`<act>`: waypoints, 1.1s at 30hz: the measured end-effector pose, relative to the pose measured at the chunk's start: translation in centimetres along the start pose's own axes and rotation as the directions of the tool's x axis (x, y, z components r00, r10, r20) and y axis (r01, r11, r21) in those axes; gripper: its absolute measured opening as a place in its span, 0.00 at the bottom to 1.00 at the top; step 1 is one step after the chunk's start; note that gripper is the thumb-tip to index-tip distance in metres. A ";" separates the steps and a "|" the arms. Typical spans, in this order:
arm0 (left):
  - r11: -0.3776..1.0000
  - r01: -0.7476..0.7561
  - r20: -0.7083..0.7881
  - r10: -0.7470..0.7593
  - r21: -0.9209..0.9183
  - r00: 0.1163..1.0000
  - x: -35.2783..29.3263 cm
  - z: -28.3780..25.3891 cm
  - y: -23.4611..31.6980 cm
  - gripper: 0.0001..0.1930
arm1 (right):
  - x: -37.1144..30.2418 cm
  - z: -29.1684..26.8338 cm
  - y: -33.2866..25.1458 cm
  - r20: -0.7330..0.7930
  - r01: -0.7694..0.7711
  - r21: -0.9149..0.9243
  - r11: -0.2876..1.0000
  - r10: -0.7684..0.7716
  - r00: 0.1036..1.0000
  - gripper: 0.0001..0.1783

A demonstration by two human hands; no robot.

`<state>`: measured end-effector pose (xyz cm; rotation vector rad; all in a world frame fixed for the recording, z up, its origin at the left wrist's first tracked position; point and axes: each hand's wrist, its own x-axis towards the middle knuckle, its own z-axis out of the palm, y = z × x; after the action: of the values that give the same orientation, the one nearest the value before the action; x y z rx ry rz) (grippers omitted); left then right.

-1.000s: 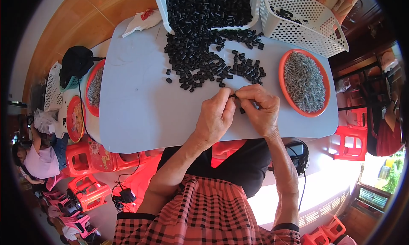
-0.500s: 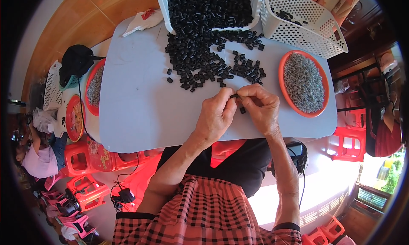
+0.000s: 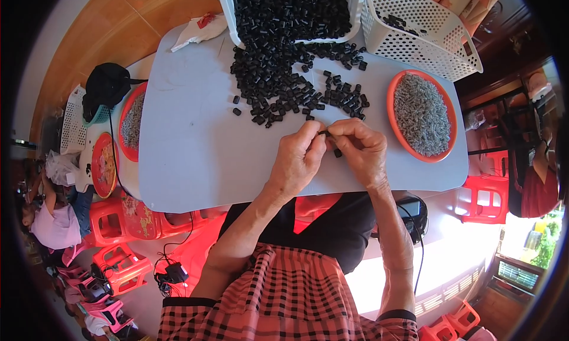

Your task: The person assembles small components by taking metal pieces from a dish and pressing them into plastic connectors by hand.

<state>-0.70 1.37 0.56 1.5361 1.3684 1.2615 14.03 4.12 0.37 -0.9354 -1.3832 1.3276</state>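
Between my two hands, over the near part of the grey-blue table (image 3: 195, 145), a small black plastic piece (image 3: 323, 133) is pinched. My left hand (image 3: 298, 157) grips it from the left with thumb and forefinger. From the right, the fingertips of my right hand (image 3: 360, 148) are closed at its other end; whether they also hold a tiny part is hidden. Just below the fingertips lies a loose black piece (image 3: 338, 153). Beyond my hands spreads a pile of similar black pieces (image 3: 272, 83), spilling from a white bin (image 3: 227, 12).
An orange-red bowl (image 3: 393, 119) heaped with small metal springs stands on the right. Behind it is a white perforated basket (image 3: 409, 50) with some black pieces. A crumpled white bag (image 3: 198, 33) lies far left. Red stools (image 3: 121, 267) and a person (image 3: 56, 222) are at the left.
Both hands have shifted very slightly left, still pinching the small black piece between them. Nothing else has visibly moved.
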 end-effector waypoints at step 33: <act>0.996 -0.059 -0.023 0.060 0.061 0.998 0.0 0.3 0.1 0.04 | -0.7 1.2 -0.7 -0.070 0.182 -0.384 0.905 -0.225 0.972 0.11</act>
<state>-0.35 1.37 0.58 1.6182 1.3969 1.2898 13.14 3.09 1.04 -1.0651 -1.6300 0.8527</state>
